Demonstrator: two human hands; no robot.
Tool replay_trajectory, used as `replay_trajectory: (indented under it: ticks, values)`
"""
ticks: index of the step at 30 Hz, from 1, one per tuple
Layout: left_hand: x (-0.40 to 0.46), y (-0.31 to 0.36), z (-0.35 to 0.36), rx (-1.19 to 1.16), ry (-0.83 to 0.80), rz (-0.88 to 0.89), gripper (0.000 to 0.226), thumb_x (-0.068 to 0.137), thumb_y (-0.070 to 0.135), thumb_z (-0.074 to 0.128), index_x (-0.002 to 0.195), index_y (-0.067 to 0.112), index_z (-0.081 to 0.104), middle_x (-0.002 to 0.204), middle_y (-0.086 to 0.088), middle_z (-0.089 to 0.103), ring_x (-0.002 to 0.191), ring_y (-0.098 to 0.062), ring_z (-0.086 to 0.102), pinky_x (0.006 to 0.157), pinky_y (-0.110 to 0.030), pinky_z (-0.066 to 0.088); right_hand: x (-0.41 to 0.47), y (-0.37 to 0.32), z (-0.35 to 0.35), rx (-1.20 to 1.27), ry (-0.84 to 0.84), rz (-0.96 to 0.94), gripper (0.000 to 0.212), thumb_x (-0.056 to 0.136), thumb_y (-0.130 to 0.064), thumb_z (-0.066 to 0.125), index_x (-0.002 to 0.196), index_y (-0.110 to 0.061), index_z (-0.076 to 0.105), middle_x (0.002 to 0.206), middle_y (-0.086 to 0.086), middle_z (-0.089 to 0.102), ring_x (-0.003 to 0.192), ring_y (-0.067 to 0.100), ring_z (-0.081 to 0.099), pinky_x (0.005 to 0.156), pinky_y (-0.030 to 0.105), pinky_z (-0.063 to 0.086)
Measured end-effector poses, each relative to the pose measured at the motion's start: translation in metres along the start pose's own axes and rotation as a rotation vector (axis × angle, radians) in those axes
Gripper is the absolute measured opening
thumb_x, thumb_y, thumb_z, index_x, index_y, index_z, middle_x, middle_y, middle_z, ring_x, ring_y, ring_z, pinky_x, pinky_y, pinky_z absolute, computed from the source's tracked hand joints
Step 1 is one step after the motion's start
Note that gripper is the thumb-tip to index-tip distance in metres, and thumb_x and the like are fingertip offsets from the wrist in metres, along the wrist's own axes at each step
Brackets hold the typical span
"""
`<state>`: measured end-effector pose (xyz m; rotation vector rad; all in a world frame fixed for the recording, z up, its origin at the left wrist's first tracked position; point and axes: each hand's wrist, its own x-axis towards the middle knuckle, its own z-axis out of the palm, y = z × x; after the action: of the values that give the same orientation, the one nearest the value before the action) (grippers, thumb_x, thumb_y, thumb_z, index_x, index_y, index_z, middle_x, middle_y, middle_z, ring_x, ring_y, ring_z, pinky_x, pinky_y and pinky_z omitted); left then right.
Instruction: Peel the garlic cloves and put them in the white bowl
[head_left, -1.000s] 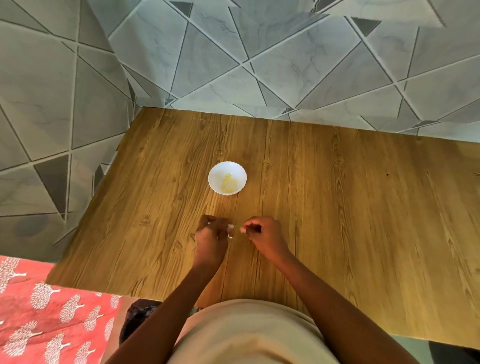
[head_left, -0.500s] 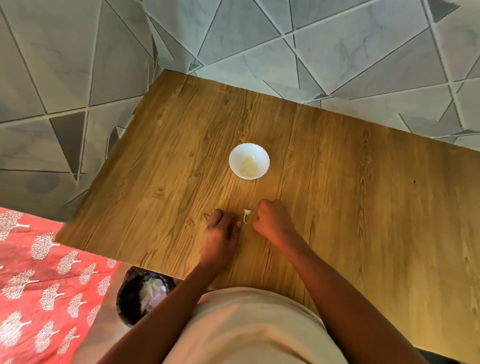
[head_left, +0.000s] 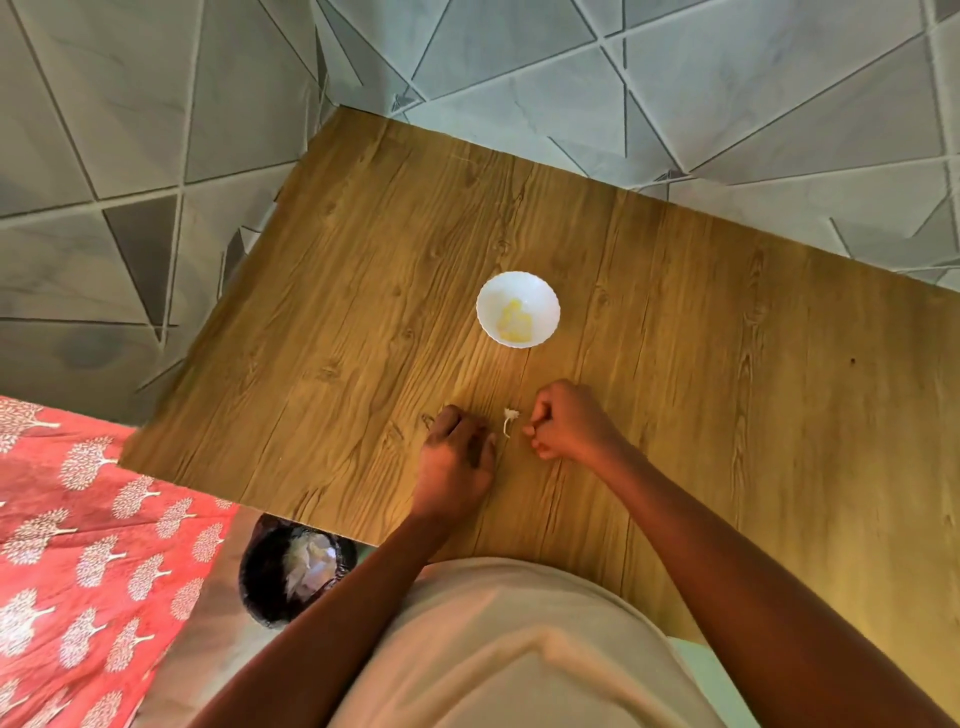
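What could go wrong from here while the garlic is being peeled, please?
The small white peel scrap lies loose on the table between the left hand and right hand; it may get swept toward the white bowl. Whatever the curled fingers hold is hidden, so a clove could slip unnoticed.

Left hand (head_left: 457, 457) lay knuckles-up, fingertips and any contents hidden. Right hand (head_left: 566, 423) was curled, grip unclear. White scrap (head_left: 510, 418) between them too small to identify. Bowl (head_left: 540, 291) contents blurred yellow. Worktop (head_left: 727, 364) cut off at frame right.
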<state>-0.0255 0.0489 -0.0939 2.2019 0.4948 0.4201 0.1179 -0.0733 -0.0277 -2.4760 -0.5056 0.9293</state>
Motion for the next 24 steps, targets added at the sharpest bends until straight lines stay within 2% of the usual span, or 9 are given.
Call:
replay_trajectory:
  ticks: [2,5,9,13,16,19,21,24]
  values:
    - [0.0,-0.001,0.001,-0.001,0.006,-0.003,0.014,0.088,0.011,0.073,0.102,0.006,0.073,0.1,-0.004,0.058,0.082,-0.02,0.059,0.068,-0.036,0.054,-0.011,0.014,0.002,0.217,0.039,-0.002,0.006,0.091,0.005,0.069,0.089,0.0,0.068,0.081,0.013,0.073,0.067,0.014,0.075,0.064,0.04,0.065]
    - [-0.001,-0.001,0.001,0.005,0.013,0.006,0.015,0.088,0.012,0.071,0.101,0.005,0.073,0.1,-0.004,0.059,0.083,-0.021,0.06,0.069,-0.036,0.054,-0.027,0.021,0.017,0.262,0.179,-0.072,0.016,0.09,0.008,0.068,0.091,-0.007,0.073,0.078,0.002,0.072,0.067,0.01,0.073,0.065,0.032,0.064]
    - [-0.002,0.0,0.0,0.018,0.006,0.01,0.022,0.09,0.021,0.064,0.103,0.005,0.074,0.102,-0.004,0.059,0.084,-0.02,0.06,0.069,-0.037,0.056,-0.026,0.024,0.027,0.128,0.175,-0.094,0.012,0.088,0.004,0.072,0.091,-0.008,0.074,0.082,0.002,0.07,0.076,0.014,0.071,0.07,0.03,0.062]
    - [-0.001,0.0,0.001,0.022,0.015,0.003,0.016,0.091,0.015,0.069,0.102,0.005,0.074,0.101,-0.005,0.059,0.083,-0.02,0.06,0.068,-0.04,0.056,-0.018,0.021,0.027,-0.041,0.228,-0.078,0.011,0.082,-0.008,0.077,0.083,-0.018,0.071,0.081,0.003,0.068,0.079,0.017,0.064,0.072,0.033,0.058]
    - [0.0,0.003,0.0,0.006,0.041,0.008,0.011,0.095,0.018,0.072,0.098,0.007,0.074,0.096,-0.002,0.058,0.079,-0.017,0.057,0.065,-0.037,0.052,-0.02,0.016,0.028,-0.045,0.237,-0.094,0.015,0.083,-0.006,0.075,0.073,-0.015,0.068,0.069,0.001,0.066,0.071,0.019,0.066,0.071,0.038,0.058]
    - [0.0,0.003,-0.002,-0.009,0.052,0.018,0.015,0.097,0.023,0.071,0.095,0.009,0.073,0.094,0.0,0.058,0.076,-0.014,0.055,0.062,-0.034,0.05,-0.023,0.013,0.028,0.049,0.233,-0.046,0.019,0.086,-0.002,0.072,0.07,-0.009,0.065,0.062,0.007,0.066,0.049,0.014,0.068,0.058,0.04,0.061]
    - [0.0,0.002,-0.002,-0.003,0.051,0.018,0.019,0.096,0.028,0.071,0.095,0.009,0.072,0.094,0.0,0.058,0.076,-0.013,0.055,0.061,-0.032,0.05,-0.02,0.012,0.024,0.085,0.205,-0.018,0.018,0.087,0.002,0.07,0.071,-0.005,0.066,0.061,0.009,0.068,0.047,0.01,0.068,0.056,0.038,0.062]
    - [-0.001,0.003,-0.003,0.0,0.032,0.018,0.023,0.092,0.031,0.072,0.097,0.008,0.072,0.096,0.0,0.058,0.078,-0.012,0.056,0.062,-0.027,0.049,-0.014,0.014,0.015,0.202,0.166,0.055,0.015,0.087,0.008,0.07,0.074,0.002,0.068,0.066,0.013,0.071,0.053,0.017,0.072,0.06,0.04,0.064]
